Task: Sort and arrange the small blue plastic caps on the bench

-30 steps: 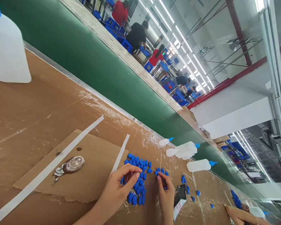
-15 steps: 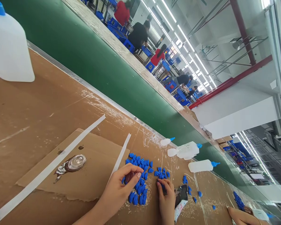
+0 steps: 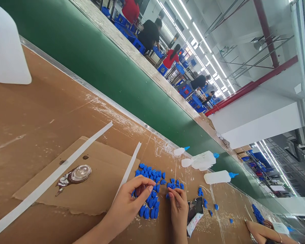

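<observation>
Many small, lumpy blue pieces (image 3: 149,174) lie in a cluster on the brown work surface. My left hand (image 3: 133,195) is over the left side of this cluster, thumb and index finger pinched together. Anything between those fingertips is too small to make out. Closed in a pinch, my right hand (image 3: 179,205) is to the right of the cluster, just below a smaller group of blue pieces (image 3: 176,184). A blue piece (image 3: 167,196) shows at its fingertips. Beside the right hand lies a crumpled black-and-white packet (image 3: 195,213).
White squeeze bottles with blue tips (image 3: 217,177) lie along the green belt (image 3: 132,89). A cardboard sheet (image 3: 101,176) bears white strips and a dish with dark, whitish residue (image 3: 81,173). A white jug (image 3: 7,51) stands far left; another person's arm (image 3: 261,230) is at lower right.
My right hand has drawn slightly back and left from the small group, and a blue piece now shows at its fingertips. My left hand keeps its pinch nearly in place. The view has shifted slightly.
</observation>
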`<act>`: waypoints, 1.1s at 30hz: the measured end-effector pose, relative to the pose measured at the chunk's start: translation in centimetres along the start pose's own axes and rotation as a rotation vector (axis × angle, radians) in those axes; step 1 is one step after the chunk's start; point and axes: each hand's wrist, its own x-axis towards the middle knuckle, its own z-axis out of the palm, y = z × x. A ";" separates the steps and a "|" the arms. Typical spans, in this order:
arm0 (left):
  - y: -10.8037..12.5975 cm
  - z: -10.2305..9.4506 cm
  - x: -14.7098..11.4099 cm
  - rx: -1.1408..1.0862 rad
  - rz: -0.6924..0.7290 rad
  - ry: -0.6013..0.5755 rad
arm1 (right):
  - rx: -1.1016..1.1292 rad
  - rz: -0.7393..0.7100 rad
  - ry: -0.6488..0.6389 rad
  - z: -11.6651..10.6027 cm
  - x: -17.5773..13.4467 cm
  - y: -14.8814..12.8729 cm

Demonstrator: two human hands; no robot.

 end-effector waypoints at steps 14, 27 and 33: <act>-0.4 -0.1 0.1 -0.115 -0.042 -0.040 | 0.070 0.082 0.065 1.1 -1.1 -0.8; 0.4 -0.4 -0.4 -0.243 -0.045 -0.073 | 0.145 0.031 0.004 2.3 -0.4 -2.4; 0.8 -0.5 -0.3 -0.268 -0.057 -0.087 | 0.134 0.035 0.079 2.9 -0.7 -2.2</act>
